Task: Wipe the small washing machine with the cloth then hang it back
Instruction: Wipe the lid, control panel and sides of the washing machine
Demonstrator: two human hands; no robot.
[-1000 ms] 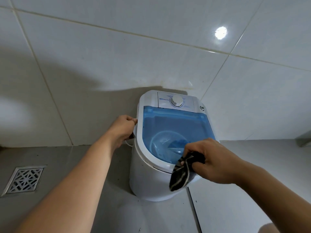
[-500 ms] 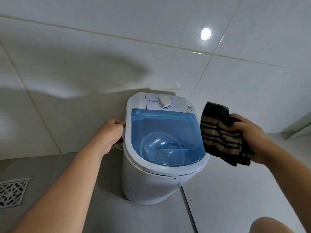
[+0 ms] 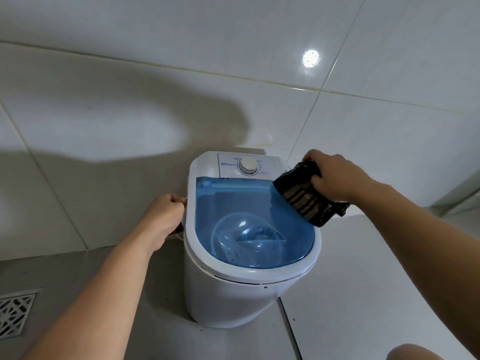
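A small white washing machine stands on the floor against the tiled wall, with a see-through blue lid and a white dial on its back panel. My left hand grips the handle on the machine's left side. My right hand holds a dark cloth with tan stripes, pressed on the right back corner of the lid, next to the control panel.
A metal floor drain grate lies at the far left on the grey floor. White wall tiles rise right behind the machine. A raised white step runs along the machine's right side. A knee shows at the bottom right.
My right hand carried the cloth from the front rim out to the right, then back onto the lid's right back corner. My left hand stayed on the side handle.
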